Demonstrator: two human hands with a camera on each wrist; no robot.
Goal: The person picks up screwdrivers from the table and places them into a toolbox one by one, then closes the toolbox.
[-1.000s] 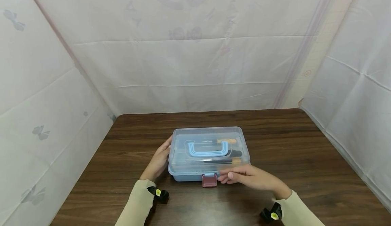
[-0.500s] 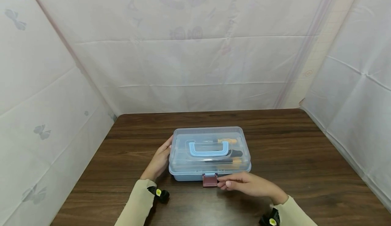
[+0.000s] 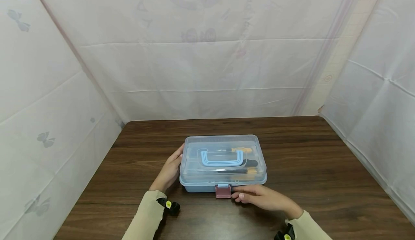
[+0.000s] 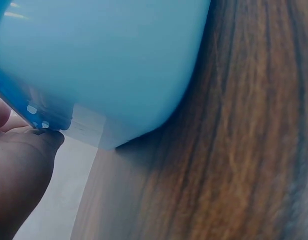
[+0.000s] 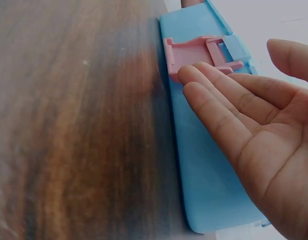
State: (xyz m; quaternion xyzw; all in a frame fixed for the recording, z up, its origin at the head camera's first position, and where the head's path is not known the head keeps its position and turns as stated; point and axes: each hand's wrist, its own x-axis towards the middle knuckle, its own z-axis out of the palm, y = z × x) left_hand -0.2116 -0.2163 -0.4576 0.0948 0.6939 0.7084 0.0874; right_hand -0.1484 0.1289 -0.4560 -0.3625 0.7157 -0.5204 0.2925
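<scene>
A light-blue plastic storage box (image 3: 197,188) with a see-through lid and a blue carry handle (image 3: 222,163) sits on the table. Its pinkish-red front latch (image 3: 223,192) is swung down. My left hand (image 3: 168,170) holds the box's left side; in the left wrist view, fingertips grip at the lid rim. My right hand (image 3: 264,198) lies at the front, with its fairly straight fingertips right at the latch's right edge. From the right wrist view, the palm and extended fingers (image 5: 213,115) face the camera, overlapping the latch (image 5: 193,54).
Through the lid show a few items with dark and tan parts, including a tan-handled one (image 3: 242,149). The dark wood table (image 3: 311,153) ends at white sheeting (image 3: 207,67) at the back and both sides.
My right hand has moved slightly down and left, from near the lid's front edge to beside the latch. The left hand stays at the box's left side.
</scene>
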